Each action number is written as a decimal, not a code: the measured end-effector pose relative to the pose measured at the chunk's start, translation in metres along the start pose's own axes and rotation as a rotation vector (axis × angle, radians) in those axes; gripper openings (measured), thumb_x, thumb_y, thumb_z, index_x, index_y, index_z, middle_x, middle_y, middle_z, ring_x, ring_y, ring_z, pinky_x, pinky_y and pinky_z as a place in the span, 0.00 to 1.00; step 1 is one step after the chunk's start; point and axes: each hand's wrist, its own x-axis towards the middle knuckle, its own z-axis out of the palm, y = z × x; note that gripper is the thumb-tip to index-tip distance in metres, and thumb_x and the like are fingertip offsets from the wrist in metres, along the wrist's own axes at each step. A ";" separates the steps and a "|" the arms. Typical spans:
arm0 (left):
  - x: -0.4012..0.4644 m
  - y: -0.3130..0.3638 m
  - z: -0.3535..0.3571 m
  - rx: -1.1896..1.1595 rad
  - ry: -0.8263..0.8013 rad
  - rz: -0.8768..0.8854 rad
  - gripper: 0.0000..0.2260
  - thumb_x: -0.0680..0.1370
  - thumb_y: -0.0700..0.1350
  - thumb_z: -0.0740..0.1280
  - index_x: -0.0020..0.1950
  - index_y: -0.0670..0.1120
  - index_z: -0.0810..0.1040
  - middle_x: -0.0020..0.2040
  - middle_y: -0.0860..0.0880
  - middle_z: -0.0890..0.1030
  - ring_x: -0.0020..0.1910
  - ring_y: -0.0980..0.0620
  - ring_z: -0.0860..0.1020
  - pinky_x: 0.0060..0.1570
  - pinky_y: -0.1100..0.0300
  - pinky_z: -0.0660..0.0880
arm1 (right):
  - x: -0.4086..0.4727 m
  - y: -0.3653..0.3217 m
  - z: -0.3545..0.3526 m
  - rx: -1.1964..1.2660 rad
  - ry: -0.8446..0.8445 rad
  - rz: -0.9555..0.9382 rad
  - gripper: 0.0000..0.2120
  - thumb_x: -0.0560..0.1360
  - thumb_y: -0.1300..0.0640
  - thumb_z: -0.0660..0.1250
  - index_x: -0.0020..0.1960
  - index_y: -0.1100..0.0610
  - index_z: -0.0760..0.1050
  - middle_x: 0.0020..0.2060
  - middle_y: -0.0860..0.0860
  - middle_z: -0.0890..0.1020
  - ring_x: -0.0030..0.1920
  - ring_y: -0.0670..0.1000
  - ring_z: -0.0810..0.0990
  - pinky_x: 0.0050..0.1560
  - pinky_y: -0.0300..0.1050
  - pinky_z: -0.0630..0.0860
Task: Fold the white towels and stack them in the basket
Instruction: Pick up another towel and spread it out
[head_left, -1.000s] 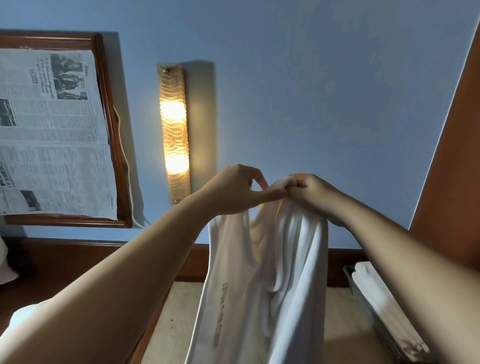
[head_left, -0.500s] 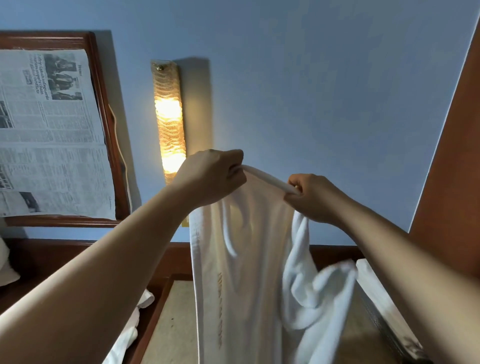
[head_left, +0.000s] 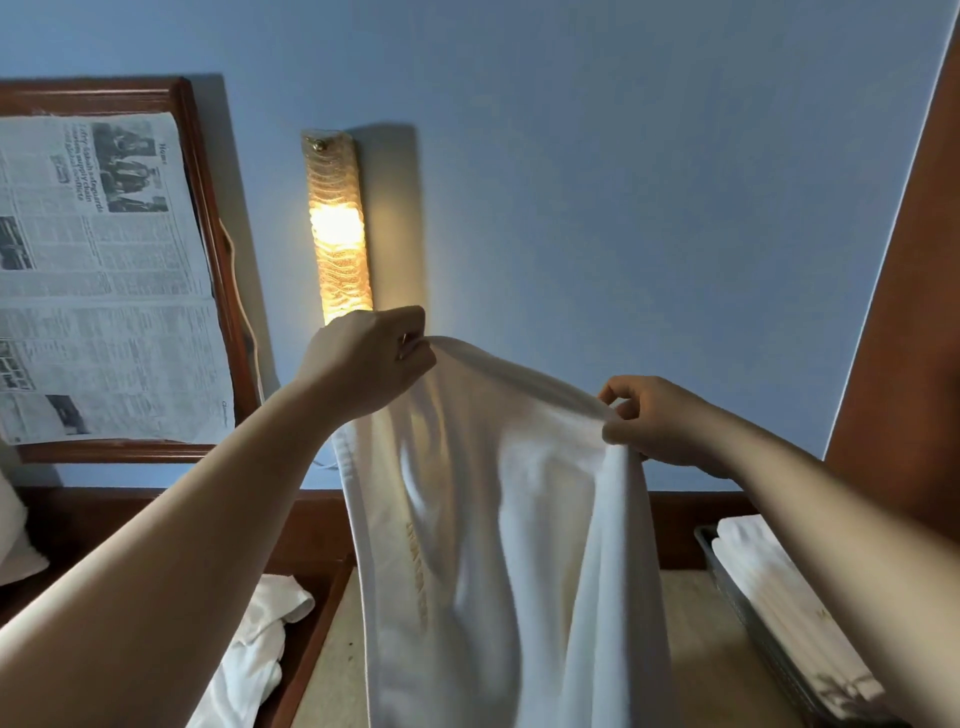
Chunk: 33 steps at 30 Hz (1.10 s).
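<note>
A white towel (head_left: 498, 519) hangs in the air before me, its top edge stretched between both hands and its lower part dropping out of view. My left hand (head_left: 363, 364) pinches the upper left corner, held higher. My right hand (head_left: 654, 421) pinches the top edge at the right, a little lower. A grey basket (head_left: 748, 618) stands at the lower right with folded white towels (head_left: 779, 597) stacked inside. More loose white towels (head_left: 260, 639) lie crumpled at the lower left.
A beige tabletop (head_left: 691, 649) with a dark wooden rim lies below the towel. On the blue wall are a lit lamp (head_left: 337, 228) and a wooden frame (head_left: 208, 208) covered with newspaper. A brown wooden panel (head_left: 904, 312) rises at the right.
My hands have moved apart from touching, spreading the towel's top edge wide. The left hand rose and went left; the right went right. The towel now hangs flatter.
</note>
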 end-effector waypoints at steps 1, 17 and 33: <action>-0.002 -0.002 0.001 -0.007 -0.009 -0.029 0.11 0.75 0.55 0.63 0.39 0.51 0.68 0.30 0.52 0.73 0.33 0.44 0.72 0.33 0.55 0.70 | -0.001 0.003 0.001 -0.070 0.072 -0.008 0.06 0.74 0.60 0.71 0.50 0.52 0.79 0.40 0.53 0.85 0.39 0.53 0.81 0.44 0.51 0.79; -0.014 0.021 0.029 -0.203 -0.330 -0.231 0.09 0.75 0.49 0.73 0.54 0.56 0.79 0.32 0.52 0.78 0.34 0.51 0.76 0.36 0.56 0.71 | -0.005 -0.006 0.015 0.324 -0.245 -0.031 0.11 0.80 0.56 0.72 0.56 0.63 0.84 0.53 0.60 0.87 0.55 0.58 0.86 0.55 0.56 0.84; -0.031 0.093 0.059 -0.771 -0.226 -0.172 0.11 0.77 0.58 0.75 0.53 0.54 0.83 0.26 0.55 0.65 0.27 0.54 0.62 0.32 0.59 0.59 | -0.002 -0.021 0.033 0.854 -0.158 0.092 0.21 0.84 0.49 0.64 0.61 0.68 0.82 0.57 0.70 0.81 0.54 0.63 0.81 0.60 0.58 0.76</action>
